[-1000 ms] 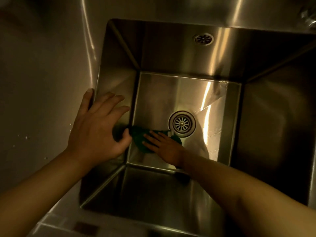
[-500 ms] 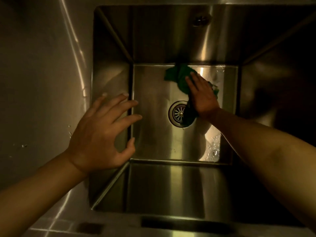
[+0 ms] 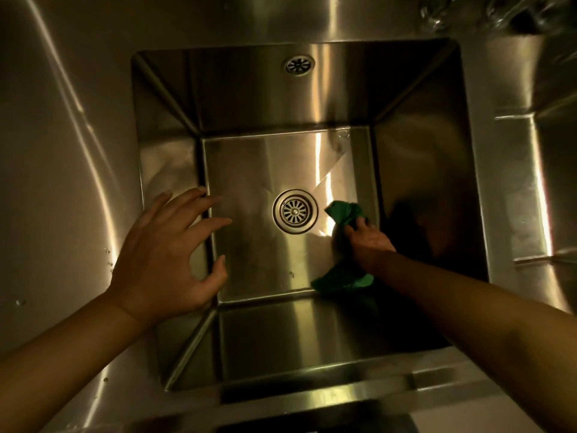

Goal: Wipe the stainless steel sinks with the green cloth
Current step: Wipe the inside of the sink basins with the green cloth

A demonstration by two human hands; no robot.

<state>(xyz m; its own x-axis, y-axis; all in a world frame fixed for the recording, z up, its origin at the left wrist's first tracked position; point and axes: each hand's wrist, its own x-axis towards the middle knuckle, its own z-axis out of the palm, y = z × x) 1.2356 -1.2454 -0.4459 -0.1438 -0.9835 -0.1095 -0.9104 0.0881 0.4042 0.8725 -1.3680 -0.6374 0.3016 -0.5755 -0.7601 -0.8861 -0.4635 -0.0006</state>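
green cloth (image 3: 343, 213) moved to sink (image 3: 418, 170) right wall, right hand (image 3: 370, 242) gripping

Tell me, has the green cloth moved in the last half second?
Yes. The green cloth was beyond the drain, farther from the person; now it sits right of the drain and nearer, under the right hand.

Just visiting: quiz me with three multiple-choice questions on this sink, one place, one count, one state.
1. Relative to the drain, the green cloth lies: A) left B) right C) on top
2. Round grilles in the sink: A) one B) two C) three
3. The left hand is: A) open, empty B) gripping the green cloth C) a fist
Answers: 1 B, it lies right of the drain under the right hand; 2 B, the drain plus the overflow on the back wall; 3 A, fingers spread, holding nothing.
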